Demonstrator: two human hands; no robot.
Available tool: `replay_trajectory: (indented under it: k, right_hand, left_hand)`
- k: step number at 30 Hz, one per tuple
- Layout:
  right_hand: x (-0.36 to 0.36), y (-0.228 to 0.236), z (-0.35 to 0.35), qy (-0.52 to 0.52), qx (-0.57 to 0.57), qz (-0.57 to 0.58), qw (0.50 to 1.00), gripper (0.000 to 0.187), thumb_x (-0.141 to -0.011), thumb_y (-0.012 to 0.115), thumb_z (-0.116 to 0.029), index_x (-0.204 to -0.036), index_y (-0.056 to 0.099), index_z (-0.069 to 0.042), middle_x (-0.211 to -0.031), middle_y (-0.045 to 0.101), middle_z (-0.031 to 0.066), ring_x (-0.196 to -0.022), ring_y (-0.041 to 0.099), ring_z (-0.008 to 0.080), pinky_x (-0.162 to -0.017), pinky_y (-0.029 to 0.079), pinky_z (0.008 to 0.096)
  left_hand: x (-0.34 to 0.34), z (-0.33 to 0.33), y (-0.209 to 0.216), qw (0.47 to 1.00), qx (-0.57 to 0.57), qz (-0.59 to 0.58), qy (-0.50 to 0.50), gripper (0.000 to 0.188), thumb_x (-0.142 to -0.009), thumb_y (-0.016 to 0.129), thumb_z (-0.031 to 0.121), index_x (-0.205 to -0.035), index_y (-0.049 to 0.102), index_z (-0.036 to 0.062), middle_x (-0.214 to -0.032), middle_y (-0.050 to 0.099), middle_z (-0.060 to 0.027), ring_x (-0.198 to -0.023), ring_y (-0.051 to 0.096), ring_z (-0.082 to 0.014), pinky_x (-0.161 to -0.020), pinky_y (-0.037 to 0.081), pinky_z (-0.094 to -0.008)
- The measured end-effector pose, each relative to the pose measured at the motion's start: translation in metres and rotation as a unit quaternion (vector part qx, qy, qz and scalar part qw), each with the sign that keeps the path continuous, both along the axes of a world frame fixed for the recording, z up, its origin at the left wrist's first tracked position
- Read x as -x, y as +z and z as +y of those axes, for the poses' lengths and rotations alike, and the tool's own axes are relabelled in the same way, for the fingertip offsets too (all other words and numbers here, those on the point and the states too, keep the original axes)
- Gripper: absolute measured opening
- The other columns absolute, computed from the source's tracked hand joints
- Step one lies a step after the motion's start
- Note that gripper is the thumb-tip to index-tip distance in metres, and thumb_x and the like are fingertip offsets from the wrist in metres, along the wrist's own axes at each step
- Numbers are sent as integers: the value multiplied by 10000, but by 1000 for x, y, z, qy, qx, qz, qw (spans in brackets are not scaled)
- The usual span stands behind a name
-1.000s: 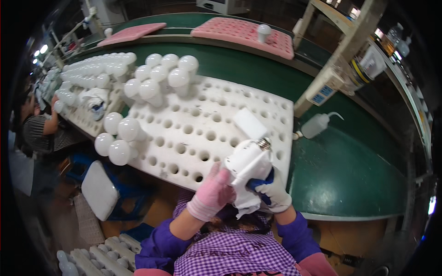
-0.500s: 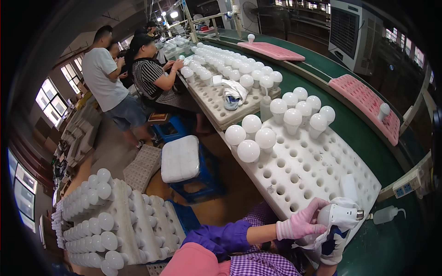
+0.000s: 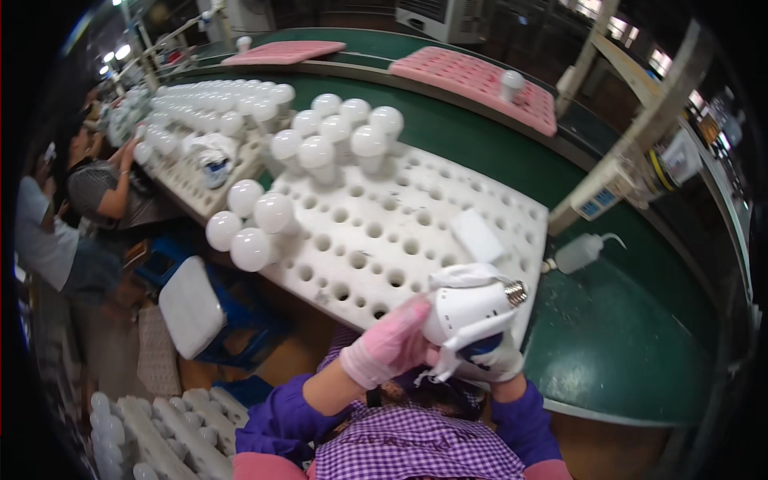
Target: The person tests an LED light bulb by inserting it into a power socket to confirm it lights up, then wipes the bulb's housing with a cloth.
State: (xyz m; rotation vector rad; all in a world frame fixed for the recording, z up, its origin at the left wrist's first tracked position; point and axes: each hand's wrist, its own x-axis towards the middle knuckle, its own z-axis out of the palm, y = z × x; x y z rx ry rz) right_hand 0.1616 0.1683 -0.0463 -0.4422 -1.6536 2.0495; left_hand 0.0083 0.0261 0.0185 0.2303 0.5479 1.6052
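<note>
Over the near right part of a white foam tray (image 3: 336, 250), I hold a white light bulb (image 3: 468, 310) tilted, its metal screw base pointing up and right. My left hand (image 3: 396, 340), in a pink glove, is closed around the globe end. My right hand (image 3: 500, 358), in a white glove, grips the bulb from below through a white cloth (image 3: 468, 276) with a dark blue patch, draped around the body. Its fingers are partly hidden by the cloth. Just beyond the bulb, a white rectangular block (image 3: 478, 235) lies on the tray.
Several bulbs (image 3: 317, 152) stand in the tray's far left part. A squeeze bottle (image 3: 578, 254) lies at right on the green bench (image 3: 632, 344). Pink trays (image 3: 472, 76) lie beyond. Stools (image 3: 190, 308) and stacked bulb trays (image 3: 164, 436) are at left, where people work.
My view has swung to the right, so the scene shifts left. Both hands still hold the bulb, which has turned so that its base points more upward.
</note>
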Motion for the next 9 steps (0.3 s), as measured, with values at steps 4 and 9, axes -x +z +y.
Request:
replay_trajectory:
  k: [4,9]
  right_hand:
    - [22,47,-14,-6,83,21,996,782,-633,817,-17,-1334,472,-19,-1198,619,76,-1080,607,173,-937,502,328]
    - [23,38,-27,-73,51,65,994,706,-706,762,-43,-1348,469,-17,-1219,612,88,-1089,607,180,-946,500,331]
  left_hand:
    - [-3,-1,-10,983,33,177,42,659,-963,558,402,-1438,310,19,-1309,534,-111,-1118,580,-171,-883,493,-294]
    - [-16,8,-11,883,-58,442,146,586,-952,540,164,-1440,243,34,-1422,377,-166,-1314,379,-220,-1099,329,-393]
